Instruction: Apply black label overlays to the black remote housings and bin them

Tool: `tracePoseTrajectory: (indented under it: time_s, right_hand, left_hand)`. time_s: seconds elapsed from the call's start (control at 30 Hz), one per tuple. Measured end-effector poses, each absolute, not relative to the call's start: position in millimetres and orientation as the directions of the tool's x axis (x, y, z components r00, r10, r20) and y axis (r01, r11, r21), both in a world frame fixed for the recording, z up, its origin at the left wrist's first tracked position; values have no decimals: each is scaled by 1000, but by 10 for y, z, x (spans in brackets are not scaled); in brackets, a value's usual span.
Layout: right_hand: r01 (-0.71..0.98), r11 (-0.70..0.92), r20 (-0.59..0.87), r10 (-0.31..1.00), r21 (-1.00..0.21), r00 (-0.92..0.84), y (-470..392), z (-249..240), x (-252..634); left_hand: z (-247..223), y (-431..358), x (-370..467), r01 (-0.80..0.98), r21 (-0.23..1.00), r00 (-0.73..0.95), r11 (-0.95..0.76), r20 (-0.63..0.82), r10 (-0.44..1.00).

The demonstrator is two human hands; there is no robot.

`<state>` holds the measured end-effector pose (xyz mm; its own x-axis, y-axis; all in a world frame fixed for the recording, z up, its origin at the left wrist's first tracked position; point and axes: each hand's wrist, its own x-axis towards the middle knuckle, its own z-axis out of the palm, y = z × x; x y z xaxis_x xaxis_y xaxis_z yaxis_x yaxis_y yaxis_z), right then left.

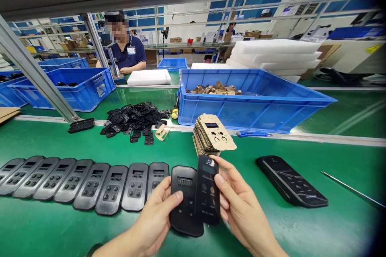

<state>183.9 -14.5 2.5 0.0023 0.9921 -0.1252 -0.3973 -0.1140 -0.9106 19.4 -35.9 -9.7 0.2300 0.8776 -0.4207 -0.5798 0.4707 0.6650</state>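
Observation:
My left hand (159,213) grips a black plastic cover (184,225) with a slotted window and small buttons. In my right hand (235,200) is a dark printed panel overlay (208,196), pinched along its right edge and overlapping the cover's right side. A row of similar black covers (113,186) lies to the left, its right end beside my left hand. Just beyond my hands stands a stack of beige-backed overlays (223,138) with window and button cutouts. To the right lies a pile of black panels (289,180).
A heap of black keypad pieces (132,118) sits behind the row, with a beige scrap (162,132) beside it. A large blue bin (256,108) holds brown scraps. A blue cutter (253,133), a yellow-handled tool (175,112) and a metal rod (352,188) lie about. A co-worker (129,54) sits opposite.

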Motion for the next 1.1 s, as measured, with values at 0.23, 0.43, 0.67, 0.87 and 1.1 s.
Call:
tracePoseTrajectory:
  time_s: [0.23,0.43,0.67,0.87,1.1]
  right_hand:
    - [-268,-52,-51,999,-962,-9,-137,-75,1873]
    - [-151,-54,-39,994,-987,-102,-160,-122,1818]
    - [-124,-70,-53,989,-990,-136,-166,-125,1784]
    - [-108,-83,-68,988,-991,-141,-168,-184,1780]
    - [-53,-69,-62,989,-996,-131,-175,-209,1780]
  left_hand:
    - [-59,-354,191,-585,638,207,500,-479,853]
    - [-7,-354,213,-617,649,336,446,-296,894]
    - [-2,-351,207,-612,650,374,451,-265,889]
    - [-33,-354,205,-599,654,363,461,-291,885]
    - [-92,-388,215,-528,738,333,420,-275,902]
